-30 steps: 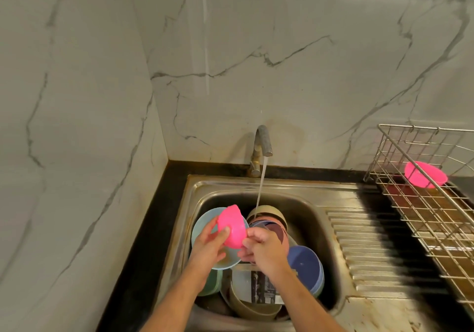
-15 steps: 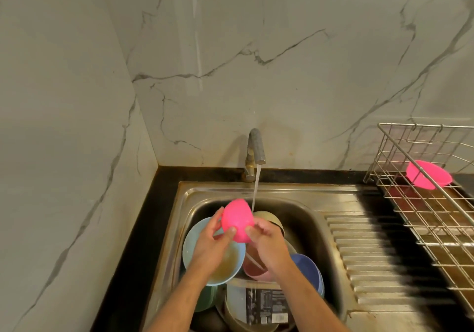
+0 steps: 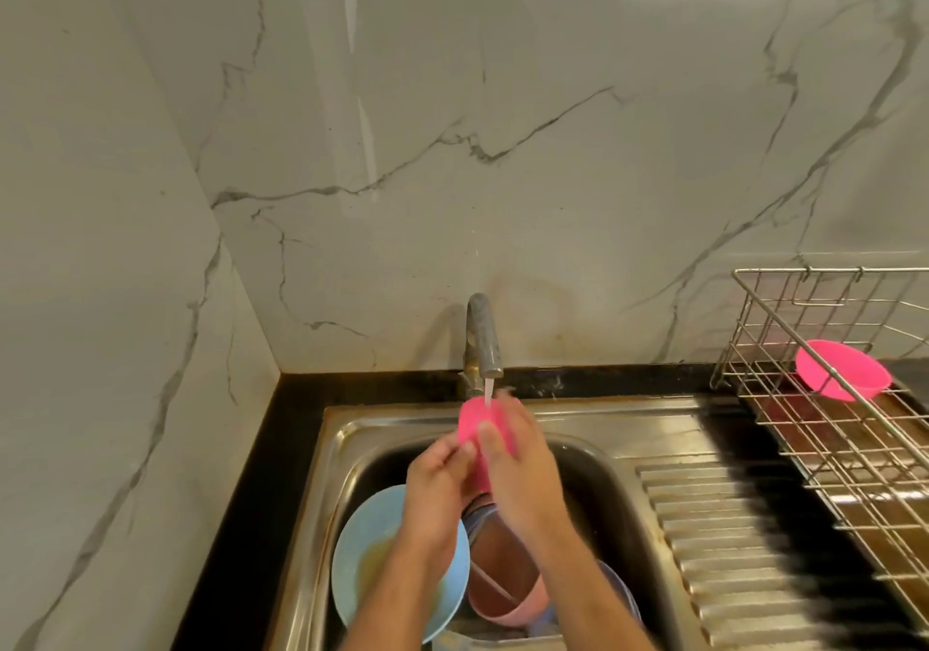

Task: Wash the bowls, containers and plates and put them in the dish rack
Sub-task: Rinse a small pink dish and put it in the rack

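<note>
Head view shows both hands working a small pink bowl (image 3: 472, 422) right under the tap (image 3: 483, 336), where a thin stream of water lands on it. The left hand (image 3: 436, 492) has its fingers curled round the bowl's lower edge, and the right hand (image 3: 518, 469) is wrapped over its far side, thumb pressed on the pink surface. Judging by what lies around, the job is barely begun: only one pink bowl (image 3: 843, 370) sits in the wire dish rack (image 3: 824, 442), well to the right of the tap. Below the tap, the sink (image 3: 593, 427) holds plenty unwashed: a light blue plate (image 3: 362, 557) with yellowish residue, a brownish-pink bowl (image 3: 502, 585) beside it, and a blue dish (image 3: 621, 590) partly hidden under the right forearm. Between tap and rack runs the ribbed drainboard (image 3: 744, 540); nothing on it looks likely to block carrying the bowl across.
</note>
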